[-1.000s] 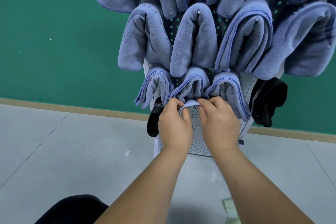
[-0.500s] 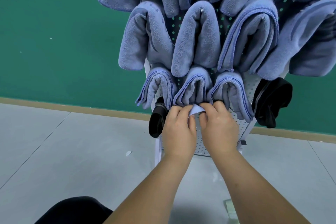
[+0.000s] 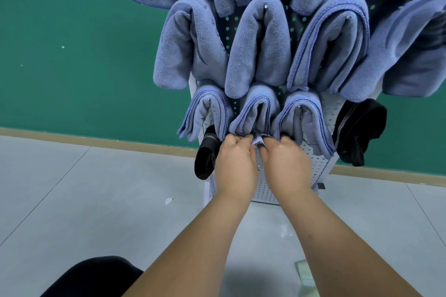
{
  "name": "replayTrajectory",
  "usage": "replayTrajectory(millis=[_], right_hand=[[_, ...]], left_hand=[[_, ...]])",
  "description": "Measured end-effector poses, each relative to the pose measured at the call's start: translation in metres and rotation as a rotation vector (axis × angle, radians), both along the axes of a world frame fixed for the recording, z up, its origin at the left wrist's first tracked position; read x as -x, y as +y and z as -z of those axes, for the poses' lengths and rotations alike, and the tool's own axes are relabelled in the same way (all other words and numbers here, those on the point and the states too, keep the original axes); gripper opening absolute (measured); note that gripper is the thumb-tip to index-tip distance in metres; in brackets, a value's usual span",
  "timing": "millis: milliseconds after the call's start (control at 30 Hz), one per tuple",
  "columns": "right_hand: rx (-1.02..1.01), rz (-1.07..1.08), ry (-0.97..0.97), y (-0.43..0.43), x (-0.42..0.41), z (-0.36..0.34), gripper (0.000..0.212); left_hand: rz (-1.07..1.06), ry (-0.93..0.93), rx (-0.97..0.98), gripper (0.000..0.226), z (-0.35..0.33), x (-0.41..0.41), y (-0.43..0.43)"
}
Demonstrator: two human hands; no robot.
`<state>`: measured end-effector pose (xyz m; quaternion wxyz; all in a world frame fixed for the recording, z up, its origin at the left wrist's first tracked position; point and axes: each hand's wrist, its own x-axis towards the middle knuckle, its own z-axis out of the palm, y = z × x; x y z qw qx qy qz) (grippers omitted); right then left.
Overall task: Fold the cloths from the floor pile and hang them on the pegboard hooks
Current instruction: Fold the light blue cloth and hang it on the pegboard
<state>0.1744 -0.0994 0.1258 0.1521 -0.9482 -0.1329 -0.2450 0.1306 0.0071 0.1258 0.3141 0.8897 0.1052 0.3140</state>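
A white pegboard (image 3: 316, 166) stands against the green wall, with several folded blue cloths draped over its hooks in rows. My left hand (image 3: 235, 164) and my right hand (image 3: 286, 164) are side by side below the lowest row. Both pinch a small pale blue cloth (image 3: 258, 140) just under the middle bottom cloth (image 3: 255, 111); only a small fold of it shows between my fingers. Blue cloths hang to the left (image 3: 205, 113) and right (image 3: 304, 120) of that one. The floor pile is out of view.
A black cloth (image 3: 206, 154) hangs at the pegboard's lower left and another black cloth (image 3: 359, 130) at its lower right. Grey tiled floor (image 3: 96, 200) spreads in front. A dark trouser knee (image 3: 91, 277) shows at the bottom left, and a small pale object (image 3: 304, 272) lies on the floor.
Both hands have moved up slightly toward the bottom row, pushing the small pale blue cloth higher; less of it shows between my fingers than before.
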Motion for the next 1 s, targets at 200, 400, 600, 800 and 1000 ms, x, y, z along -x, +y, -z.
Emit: replayTrajectory(millis=[200, 400, 600, 800, 1000], right_hand=[[0.027, -0.048, 0.072, -0.012, 0.017, 0.013, 0.038], [-0.024, -0.111, 0.137, -0.038, 0.050, 0.017, 0.055], [0.065, -0.122, 0.182, -0.084, 0.090, 0.043, 0.043], [0.128, -0.062, 0.582, -0.132, 0.119, 0.081, 0.050], [0.127, 0.048, 0.958, -0.177, 0.157, 0.145, 0.061]], left_hand=[[0.023, 0.067, -0.014, 0.042, 0.001, 0.014, -0.001], [0.004, 0.069, 0.086, 0.043, -0.002, 0.049, -0.001], [0.093, 0.408, -0.148, 0.026, 0.017, 0.090, -0.008], [0.377, 0.828, -0.226, 0.048, 0.063, 0.112, -0.011], [0.544, 1.048, -0.265, 0.060, 0.112, 0.131, -0.037]])
